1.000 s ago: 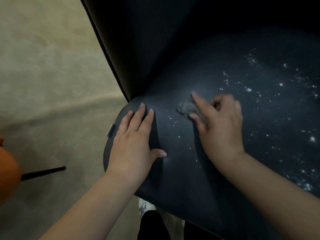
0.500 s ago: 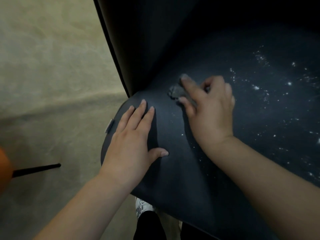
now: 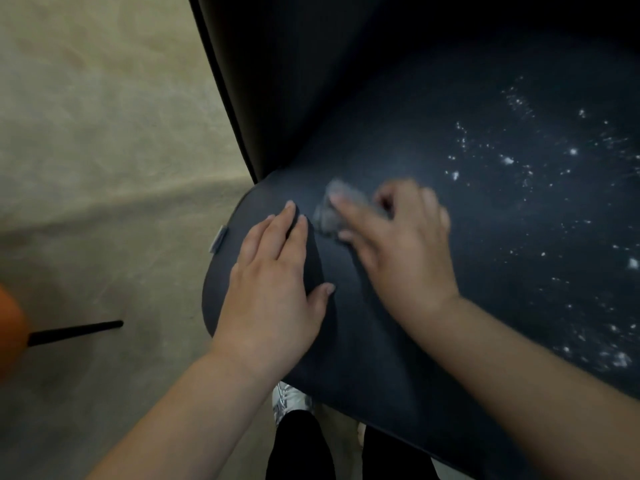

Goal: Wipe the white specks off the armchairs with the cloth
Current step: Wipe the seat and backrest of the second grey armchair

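Dark navy seat point(image 3: 398, 341): armchair cushion, matte, filling the right and centre of the view; rounded front-left corner near the left hand.
Backrest point(image 3: 294, 81): darker, rising at the top, meeting the seat in a shadowed crease.
White specks point(image 3: 512, 161): scattered over the right half of the seat, thickest at upper right and lower right; near part around the hands mostly free of them.
Left hand point(image 3: 273, 289): flat on the seat near its front-left corner, palm down, fingers straight and close together, thumb spread to the right; holding nothing.
Right hand point(image 3: 405, 251): just right of the left hand, blurred; fingers curled over the cloth, index finger stretched forward across it, pressing it to the seat.
Cloth point(image 3: 329, 213): small grey wad, bunched, on the seat under the right fingertips, just beyond the left fingertips and close to them; touching or not, cannot tell.
Tag point(image 3: 218, 239): small pale label on the seat's left edge.
Floor point(image 3: 104, 133): beige, mottled, left of the armchair.
Black rod point(image 3: 76, 332): thin, slanting over the floor, joined to an orange shape point(image 3: 10, 334) at the left edge.
Shoe point(image 3: 287, 398): white, below the seat's front edge.
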Tool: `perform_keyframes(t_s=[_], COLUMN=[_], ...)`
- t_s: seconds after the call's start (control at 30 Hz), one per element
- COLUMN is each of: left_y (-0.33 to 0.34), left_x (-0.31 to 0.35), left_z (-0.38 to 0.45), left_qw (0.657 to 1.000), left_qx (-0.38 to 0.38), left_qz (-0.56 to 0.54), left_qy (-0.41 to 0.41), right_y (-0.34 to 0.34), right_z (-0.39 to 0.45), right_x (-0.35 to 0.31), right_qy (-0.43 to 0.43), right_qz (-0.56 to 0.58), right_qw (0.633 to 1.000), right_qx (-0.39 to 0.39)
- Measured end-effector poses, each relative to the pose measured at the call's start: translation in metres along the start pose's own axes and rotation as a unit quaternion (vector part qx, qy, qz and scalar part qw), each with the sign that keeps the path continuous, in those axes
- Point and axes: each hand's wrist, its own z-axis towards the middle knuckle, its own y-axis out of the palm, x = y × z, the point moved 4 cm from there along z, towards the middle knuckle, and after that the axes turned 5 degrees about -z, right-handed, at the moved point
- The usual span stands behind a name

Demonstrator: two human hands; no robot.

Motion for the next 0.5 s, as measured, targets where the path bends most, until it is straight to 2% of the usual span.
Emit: perform_keyframes(t_s=[0.1, 0.23, 0.3, 0.37, 0.5], left_y=[0.002, 0.009, 0.012, 0.015, 0.019], left_x=[0.004, 0.014, 0.018, 0.021, 0.022], left_z=[-0.003, -0.007, -0.008, -0.01, -0.012], left_qw=[1.0, 0.999, 0.999, 0.999, 0.999], left_qx=[0.002, 0.019, 0.031, 0.036, 0.034], left_qz=[0.009, -0.002, -0.012, -0.013, -0.006], left_qy=[0.011, 0.026, 0.027, 0.028, 0.041], right_y=[-0.016, -0.024, -0.024, -0.022, -0.016], right_z=[-0.038, -0.015, -0.02, -0.046, -0.081], right_x=[0.021, 0.067, 0.064, 0.045, 0.008], right_qy=[-0.009, 0.111, 0.149, 0.148, 0.094], right_qz=[0.007, -0.005, 0.004, 0.011, 0.013], right_qw=[1.0, 0.993, 0.987, 0.988, 0.996], right_qx=[-0.018, 0.039, 0.054, 0.052, 0.005])
